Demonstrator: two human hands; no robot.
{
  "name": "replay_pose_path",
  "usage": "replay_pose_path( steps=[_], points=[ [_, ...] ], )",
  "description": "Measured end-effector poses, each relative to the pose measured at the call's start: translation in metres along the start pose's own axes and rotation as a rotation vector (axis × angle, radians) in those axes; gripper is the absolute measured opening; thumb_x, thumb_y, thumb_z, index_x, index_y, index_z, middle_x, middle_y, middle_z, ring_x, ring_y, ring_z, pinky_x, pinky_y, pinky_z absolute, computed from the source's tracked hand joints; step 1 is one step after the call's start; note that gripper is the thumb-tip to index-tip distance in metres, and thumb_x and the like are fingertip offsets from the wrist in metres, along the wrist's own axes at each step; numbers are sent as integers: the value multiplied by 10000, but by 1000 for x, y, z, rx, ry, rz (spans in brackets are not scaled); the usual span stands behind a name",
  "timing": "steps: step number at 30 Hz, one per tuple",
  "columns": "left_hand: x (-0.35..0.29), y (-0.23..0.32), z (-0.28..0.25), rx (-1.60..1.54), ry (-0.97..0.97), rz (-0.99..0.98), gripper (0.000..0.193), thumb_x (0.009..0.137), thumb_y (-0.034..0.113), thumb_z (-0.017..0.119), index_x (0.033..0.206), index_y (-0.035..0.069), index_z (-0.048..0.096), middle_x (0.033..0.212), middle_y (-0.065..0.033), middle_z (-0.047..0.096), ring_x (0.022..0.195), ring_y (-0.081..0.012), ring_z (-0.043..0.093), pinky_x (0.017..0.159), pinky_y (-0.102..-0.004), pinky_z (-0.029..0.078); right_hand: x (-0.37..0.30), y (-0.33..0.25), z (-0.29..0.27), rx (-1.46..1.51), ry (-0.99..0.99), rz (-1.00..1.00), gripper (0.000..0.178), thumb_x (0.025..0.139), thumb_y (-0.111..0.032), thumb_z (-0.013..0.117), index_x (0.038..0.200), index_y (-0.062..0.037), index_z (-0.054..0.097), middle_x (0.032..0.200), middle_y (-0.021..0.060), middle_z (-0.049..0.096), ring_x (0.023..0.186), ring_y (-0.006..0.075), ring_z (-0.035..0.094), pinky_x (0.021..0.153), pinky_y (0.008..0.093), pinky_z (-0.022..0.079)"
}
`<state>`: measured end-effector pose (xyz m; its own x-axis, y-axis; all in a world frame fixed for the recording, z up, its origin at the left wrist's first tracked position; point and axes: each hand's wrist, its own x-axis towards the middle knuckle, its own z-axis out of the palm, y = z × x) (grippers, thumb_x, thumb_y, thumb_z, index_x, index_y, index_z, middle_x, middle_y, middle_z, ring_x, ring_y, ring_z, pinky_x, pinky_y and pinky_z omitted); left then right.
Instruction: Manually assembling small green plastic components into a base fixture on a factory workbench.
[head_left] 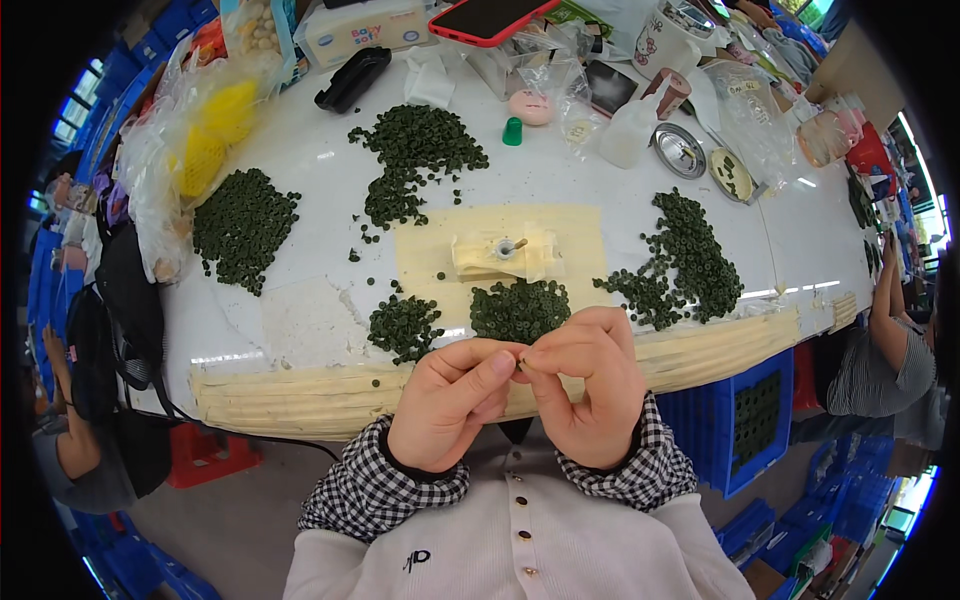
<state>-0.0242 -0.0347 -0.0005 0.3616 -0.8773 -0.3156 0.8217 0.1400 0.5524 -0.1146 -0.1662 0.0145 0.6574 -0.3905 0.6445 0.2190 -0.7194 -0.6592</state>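
Observation:
At the table's front edge my left hand (pixel 455 400) and my right hand (pixel 588 385) meet fingertip to fingertip, both pinched closed. A tiny dark piece (pixel 520 364) shows between the fingertips, too small to name. Just beyond them lies a heap of small dark green ring-shaped pieces (pixel 520 310). Behind that heap, a taped block with a small upright metal pin (pixel 505 250) sits on a yellowish taped patch (pixel 580 225). More of the green rings form a small pile (pixel 403 325) to the left and a long pile (pixel 690 260) to the right.
Further green piles lie at far left (pixel 243 230) and at the back (pixel 425 145). A black tray (pixel 354 80), a green cap (pixel 512 131), a round metal tin (pixel 679 150) and a red-edged phone (pixel 490 18) are toward the back. A blue crate (pixel 725 425) stands below the table's right front.

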Motion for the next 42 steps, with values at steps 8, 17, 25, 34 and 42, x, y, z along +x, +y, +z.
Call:
replay_pose_path(
  steps=[8, 17, 25, 34, 42],
  points=[
    [-4, 1, -4, -25, -37, -21, 155, 903, 74, 569, 1028, 7, 631, 868, -79, 664, 527, -22, 366, 469, -173, 299, -1, -3, -2, -118, -12, -131, 245, 617, 37, 718, 827, -56, 631, 821, 37, 634, 754, 225, 533, 631, 293, 450],
    [-7, 5, -1, 110, 26, 59, 128, 881, 50, 595, 986, -10, 637, 837, -83, 667, 536, -14, 401, 460, -172, 296, -3, 5, -6, 251, -82, 221, 185, 669, 39, 705, 824, -36, 637, 832, 74, 600, 782, 216, 552, 696, 293, 442],
    [-7, 3, 0, 164, 69, 110, 114, 870, 25, 602, 972, -5, 642, 820, -85, 663, 541, -15, 411, 456, -169, 294, -8, 5, -3, 474, -129, 407, 141, 718, 29, 669, 846, -21, 640, 840, 76, 594, 798, 191, 557, 717, 281, 442],
    [-6, 2, 3, 146, 116, 130, 96, 865, 30, 610, 947, -6, 645, 820, -78, 661, 546, -5, 424, 449, -156, 284, -6, 2, -2, 227, -67, 236, 147, 687, 48, 679, 812, -25, 649, 823, 71, 605, 782, 201, 552, 690, 289, 441],
    [-7, 10, 0, 489, 60, 220, 104, 835, 39, 654, 925, -11, 666, 817, -44, 661, 696, -53, 549, 623, -188, 435, -1, 5, -12, 336, -187, 244, 175, 683, 27, 707, 838, -38, 660, 827, 62, 608, 794, 192, 555, 694, 287, 439]
  ],
)
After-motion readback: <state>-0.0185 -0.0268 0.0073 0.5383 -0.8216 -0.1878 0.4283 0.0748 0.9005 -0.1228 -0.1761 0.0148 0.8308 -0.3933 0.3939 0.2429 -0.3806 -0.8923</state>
